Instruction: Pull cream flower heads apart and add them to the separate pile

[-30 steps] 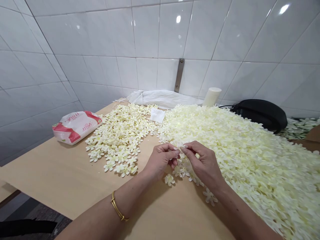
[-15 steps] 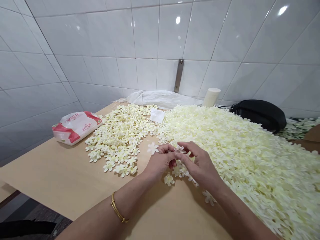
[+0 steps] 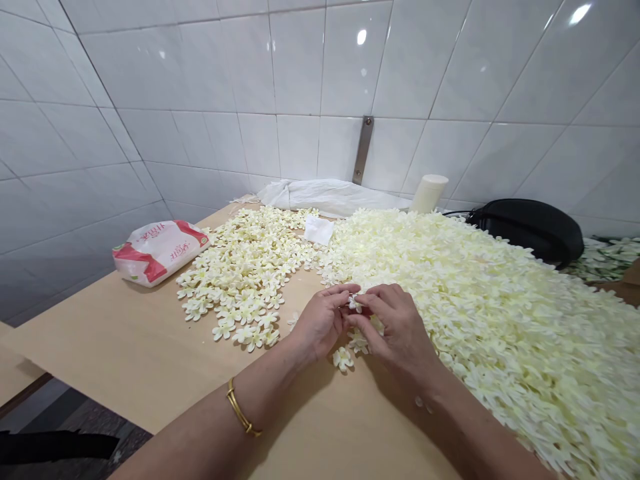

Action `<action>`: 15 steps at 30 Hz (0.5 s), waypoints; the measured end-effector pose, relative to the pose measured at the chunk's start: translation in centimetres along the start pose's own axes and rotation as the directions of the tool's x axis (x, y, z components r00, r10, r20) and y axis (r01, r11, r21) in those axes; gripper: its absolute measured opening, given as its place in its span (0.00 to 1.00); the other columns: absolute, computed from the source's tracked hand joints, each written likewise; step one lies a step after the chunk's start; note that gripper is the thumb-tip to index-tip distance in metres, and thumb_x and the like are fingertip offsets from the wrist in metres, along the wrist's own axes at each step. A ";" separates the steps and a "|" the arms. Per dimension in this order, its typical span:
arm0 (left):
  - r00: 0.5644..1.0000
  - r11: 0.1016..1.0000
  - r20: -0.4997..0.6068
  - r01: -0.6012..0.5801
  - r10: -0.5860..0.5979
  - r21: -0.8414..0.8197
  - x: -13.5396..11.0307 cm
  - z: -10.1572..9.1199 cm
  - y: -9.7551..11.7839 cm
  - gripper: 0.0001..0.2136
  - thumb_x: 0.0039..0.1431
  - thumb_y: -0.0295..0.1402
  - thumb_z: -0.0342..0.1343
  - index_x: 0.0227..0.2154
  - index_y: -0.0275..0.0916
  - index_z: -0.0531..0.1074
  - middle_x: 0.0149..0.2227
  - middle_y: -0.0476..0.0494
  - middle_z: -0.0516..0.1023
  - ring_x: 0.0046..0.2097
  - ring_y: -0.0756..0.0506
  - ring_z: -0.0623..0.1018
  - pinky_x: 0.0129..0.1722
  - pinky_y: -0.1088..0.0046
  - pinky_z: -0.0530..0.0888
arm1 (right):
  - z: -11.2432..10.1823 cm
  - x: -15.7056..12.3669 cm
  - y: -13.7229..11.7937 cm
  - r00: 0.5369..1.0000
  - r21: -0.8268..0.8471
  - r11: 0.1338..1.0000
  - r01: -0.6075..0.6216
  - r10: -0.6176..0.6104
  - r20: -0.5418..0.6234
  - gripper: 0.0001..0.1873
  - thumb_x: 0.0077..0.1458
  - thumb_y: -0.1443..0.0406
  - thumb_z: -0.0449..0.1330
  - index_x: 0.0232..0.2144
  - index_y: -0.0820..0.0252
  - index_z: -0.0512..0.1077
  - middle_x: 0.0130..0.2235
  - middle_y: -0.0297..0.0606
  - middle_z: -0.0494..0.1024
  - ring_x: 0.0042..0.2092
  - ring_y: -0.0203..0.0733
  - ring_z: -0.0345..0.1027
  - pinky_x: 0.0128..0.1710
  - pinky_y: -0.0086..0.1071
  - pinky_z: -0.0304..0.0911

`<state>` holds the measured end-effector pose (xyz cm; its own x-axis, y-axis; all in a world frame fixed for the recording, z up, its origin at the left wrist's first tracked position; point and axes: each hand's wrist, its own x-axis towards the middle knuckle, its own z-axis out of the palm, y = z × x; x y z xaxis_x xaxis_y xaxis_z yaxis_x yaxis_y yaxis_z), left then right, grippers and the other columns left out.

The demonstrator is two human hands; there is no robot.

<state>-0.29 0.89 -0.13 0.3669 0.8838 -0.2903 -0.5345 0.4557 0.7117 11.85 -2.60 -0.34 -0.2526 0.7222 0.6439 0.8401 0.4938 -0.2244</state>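
Note:
My left hand (image 3: pixel 323 325) and my right hand (image 3: pixel 400 327) meet above the table, fingertips closed together around one small white artificial flower (image 3: pixel 355 304). The flower's yellowish centre faces up between them, and some fingers of my left hand are partly hidden. A loose flower (image 3: pixel 343 359) lies on the table just below the hands. Another pale blossom (image 3: pixel 293 321) shows partly behind my left wrist, which wears a gold bangle (image 3: pixel 239 410). Beside my right hand spreads a large heap of cream-white flowers (image 3: pixel 510 320); a smaller, looser pile (image 3: pixel 240 273) lies to the left.
A red-and-white tissue pack (image 3: pixel 163 252) lies at the left of the wooden table (image 3: pixel 125 340). A white paper piece (image 3: pixel 319 230) rests between the piles. Along the tiled wall are white plastic sheeting (image 3: pixel 325 197), a cream cylinder (image 3: pixel 429 193) and a black bag (image 3: pixel 530 230).
My fingers have drawn closer around the flower, which has shifted slightly. A blossom beside my left hand now sits lower, partly hidden. The view has shifted a little.

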 end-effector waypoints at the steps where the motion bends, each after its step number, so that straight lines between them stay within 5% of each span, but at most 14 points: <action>1: 1.000 1.000 0.002 -0.001 0.001 -0.007 -0.1 0.1 0.0 0.08 0.51 0.19 0.47 0.31 0.30 0.70 0.22 0.43 0.72 0.23 0.52 0.73 0.24 0.79 0.69 | 0.2 -0.1 0.0 1.000 -0.023 1.000 0.011 -0.011 0.010 0.06 0.52 0.68 0.53 0.30 0.61 0.71 0.31 0.41 0.70 0.35 0.44 0.60 0.34 0.38 0.57; 6: 0.999 0.997 0.051 -0.004 0.000 0.083 -0.2 -0.1 0.0 0.08 0.47 0.19 0.51 0.31 0.32 0.70 0.25 0.43 0.74 0.25 0.51 0.74 0.29 0.74 0.71 | 0.0 0.0 0.4 0.991 0.096 0.987 -0.131 0.133 -0.014 0.10 0.54 0.69 0.48 0.25 0.61 0.68 0.28 0.40 0.70 0.33 0.42 0.60 0.32 0.35 0.56; 10: 0.996 0.972 0.081 -0.060 0.042 0.227 -0.3 -0.4 -0.2 0.09 0.40 0.21 0.58 0.28 0.35 0.71 0.23 0.47 0.73 0.26 0.51 0.74 0.27 0.77 0.69 | -0.7 0.4 0.3 0.910 0.292 0.863 -0.413 0.404 0.096 0.10 0.55 0.64 0.48 0.23 0.59 0.63 0.22 0.33 0.65 0.25 0.35 0.57 0.23 0.29 0.53; 15: 0.982 0.941 0.116 -0.178 0.150 0.289 -0.5 -0.1 -0.2 0.07 0.38 0.29 0.61 0.19 0.34 0.68 0.16 0.52 0.68 0.21 0.54 0.69 0.23 0.79 0.65 | -0.7 0.6 0.3 0.850 0.422 0.739 -0.525 0.479 0.219 0.14 0.54 0.58 0.50 0.22 0.59 0.62 0.20 0.30 0.62 0.22 0.33 0.53 0.21 0.28 0.51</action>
<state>-0.44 0.35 -0.23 0.3687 0.9237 -0.1041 -0.3483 0.2412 0.9058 12.30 -2.36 0.54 0.0828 0.9565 0.2796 0.5512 0.1898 -0.8125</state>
